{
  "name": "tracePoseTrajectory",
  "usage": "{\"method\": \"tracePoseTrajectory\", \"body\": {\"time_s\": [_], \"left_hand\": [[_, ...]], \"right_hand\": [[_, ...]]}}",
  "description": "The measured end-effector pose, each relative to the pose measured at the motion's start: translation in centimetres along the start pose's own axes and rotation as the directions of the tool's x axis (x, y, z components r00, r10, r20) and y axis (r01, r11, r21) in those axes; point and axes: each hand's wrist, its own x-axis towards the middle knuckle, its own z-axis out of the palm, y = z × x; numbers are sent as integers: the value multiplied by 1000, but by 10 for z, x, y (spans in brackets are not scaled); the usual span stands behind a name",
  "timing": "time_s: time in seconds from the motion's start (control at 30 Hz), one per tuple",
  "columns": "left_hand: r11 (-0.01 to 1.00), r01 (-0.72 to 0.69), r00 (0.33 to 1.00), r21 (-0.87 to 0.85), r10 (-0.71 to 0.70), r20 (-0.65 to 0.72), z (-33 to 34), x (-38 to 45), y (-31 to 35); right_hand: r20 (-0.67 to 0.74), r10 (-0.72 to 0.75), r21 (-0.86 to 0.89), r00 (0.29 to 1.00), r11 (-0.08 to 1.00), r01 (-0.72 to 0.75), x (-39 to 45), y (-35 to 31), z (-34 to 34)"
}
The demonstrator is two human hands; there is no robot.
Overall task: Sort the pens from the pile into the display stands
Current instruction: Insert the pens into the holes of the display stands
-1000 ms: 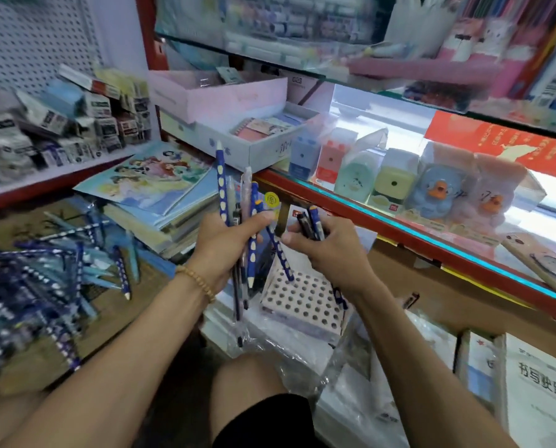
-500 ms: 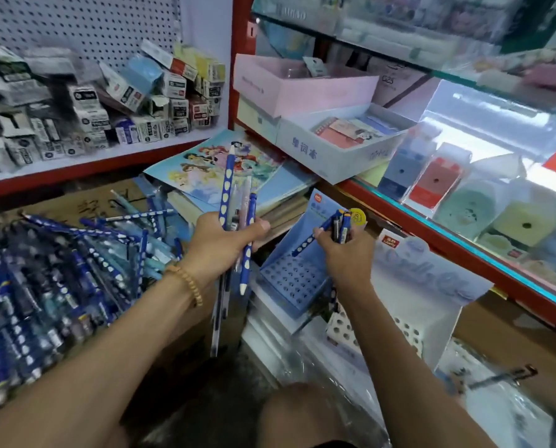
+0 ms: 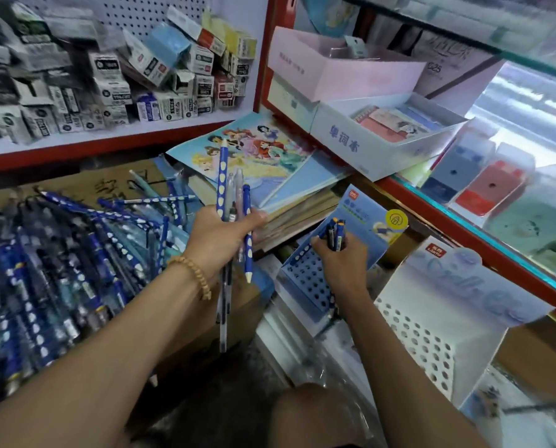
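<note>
Gripping a fan of blue pens dotted with pale ovals, mixed with a few clear-barrelled ones point(image 3: 222, 202), the left hand point(image 3: 220, 242) has its fingers and thumb curled tight round the bunch, tips pointing both up and down past the fist. A beaded wooden bracelet point(image 3: 193, 275) sits on that wrist. To the right, the right hand point(image 3: 341, 258) clutches a smaller cluster of dark blue pens with yellow-tipped ends point(image 3: 335, 234), fingers wrapped round them, directly over the blue perforated cardboard display stand point(image 3: 305, 279); one spotted blue pen point(image 3: 297, 252) lies slanted across the stand's holed top, just left of the right hand's fingers. Further right and nearer than that hand stands a white perforated display stand with a pale blue header card point(image 3: 432, 337). Left of the left hand spreads the big loose pile of blue and teal pens point(image 3: 63, 266) on brown cardboard. Beyond both hands lies a stack of cartoon-princess notebooks point(image 3: 257, 156), and further right beyond them sits a white open carton of small pads point(image 3: 367, 137). A bare knee point(image 3: 305, 412) shows below the hands.
</note>
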Motion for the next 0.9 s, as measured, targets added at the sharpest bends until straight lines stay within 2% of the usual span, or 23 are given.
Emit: {"method": "tracePoseTrajectory", "body": {"time_s": [0.13,0.37,0.53,0.63,0.7,0.8,0.9], "left_hand": [[1000,-11,1000,28,11,4,4,-4,1],[999,12,1000,33,-12,6,2,-5,1],[998,34,999,54,-34,5,-2,-6,0],[997,22,1000,74,-23,11,0,-11,1],[997,15,999,82,-17,28,3,-15,2],[993,0,997,115,-8,71,10,-22,3],[994,-1,993,112,-13,117,18,-32,2]], "right_hand": [[26,-55,-107,998,993,57,-1,3,7],[299,-52,-19,953,998,60,-10,11,25],[333,-37,-27,942,998,49,-9,7,19],[248,-14,102,969,995,-12,-13,-8,4],[224,54,228,973,968,-106,-17,-18,-8],[314,158,492,936,816,-303,-22,-35,-26],[355,188,613,916,693,-380,-30,-48,-38]]}}
